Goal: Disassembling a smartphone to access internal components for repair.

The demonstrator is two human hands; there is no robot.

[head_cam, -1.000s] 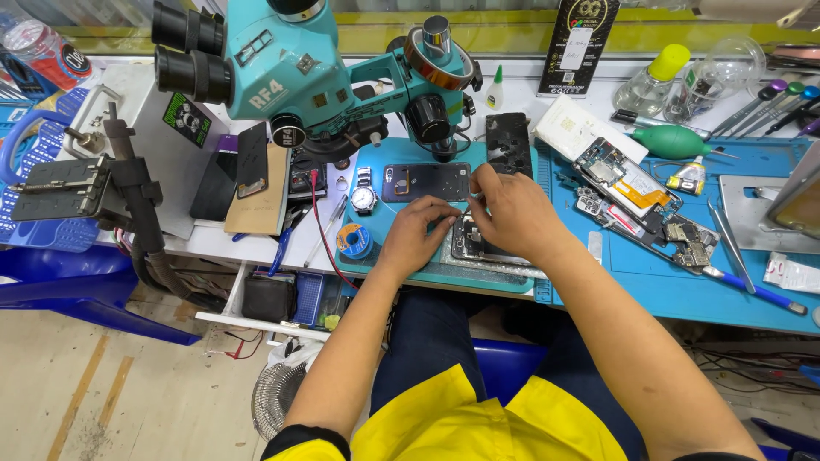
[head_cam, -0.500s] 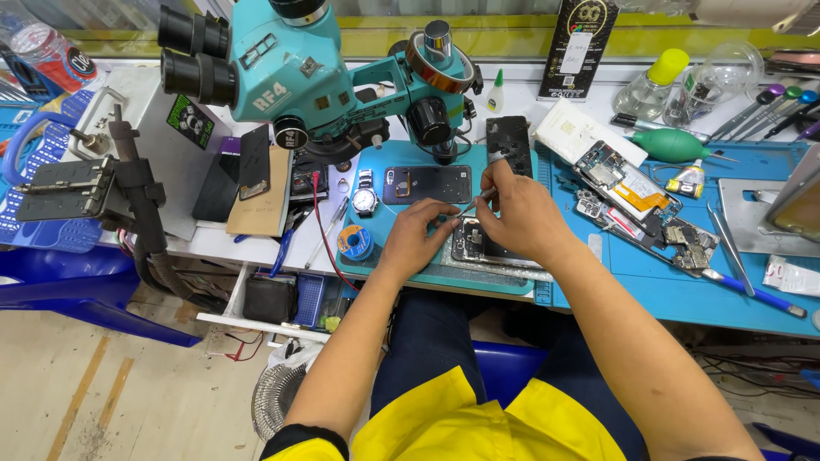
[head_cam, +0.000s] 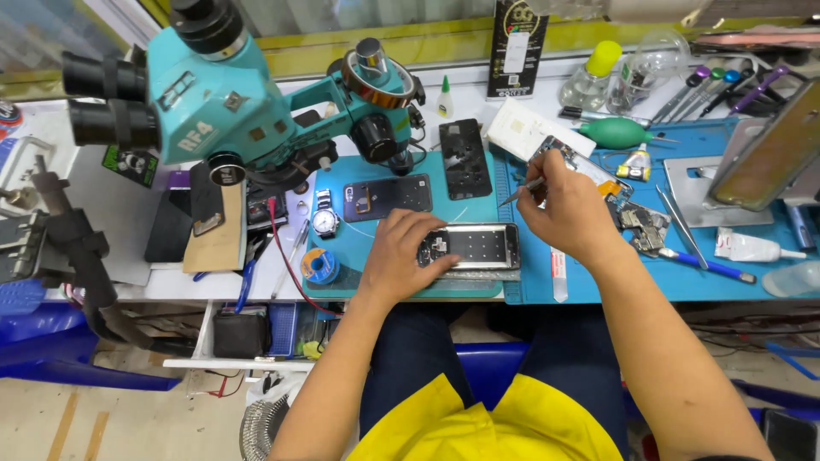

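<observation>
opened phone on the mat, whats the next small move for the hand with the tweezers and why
Probably bring the tweezers back down to the opened phone. The right hand holds them lifted off to the phone's upper right, tip clear of it, while the left hand presses on the phone's left end, steadying it.

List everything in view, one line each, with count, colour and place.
opened phone: one, black, on the teal mat under the left hand
teal mat: one, bench centre
microscope: one, teal, upper left
phone back: one, black, top of the mat
wristwatch: one, silver, mat's left edge
air blower: one, green, upper right
tweezers: one pair, metal, in the right hand
left hand: on the phone
right hand: above the blue mat
</observation>
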